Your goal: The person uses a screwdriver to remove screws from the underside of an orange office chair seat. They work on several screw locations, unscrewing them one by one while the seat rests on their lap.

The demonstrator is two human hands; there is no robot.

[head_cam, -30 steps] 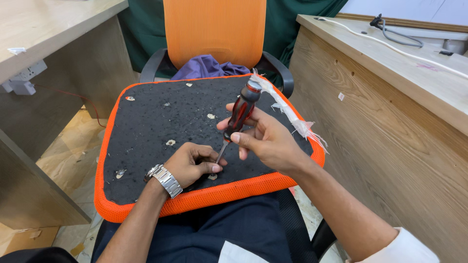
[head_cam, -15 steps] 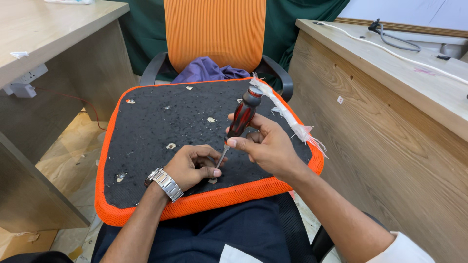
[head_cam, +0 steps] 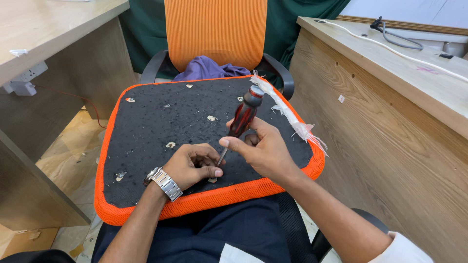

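An upturned chair seat pad (head_cam: 146, 131), black underneath with an orange mesh rim, rests on my lap. My right hand (head_cam: 263, 148) grips a red-and-black screwdriver (head_cam: 242, 118), tilted with its tip down near the pad's front edge. My left hand (head_cam: 194, 165), with a metal wristwatch, lies on the pad with its fingers curled around the screwdriver's tip. What sits under the tip is hidden by the fingers. Several pale screw holes dot the black surface.
An orange-backed office chair (head_cam: 215, 31) with purple cloth on its seat stands just beyond the pad. Wooden desks flank me: one on the left (head_cam: 44, 29), one on the right (head_cam: 390, 112) carrying cables. Frayed white fabric (head_cam: 292, 122) hangs from the pad's right rim.
Both hands stay at the same spot on the pad. The screwdriver's handle has shifted only slightly in my right hand.
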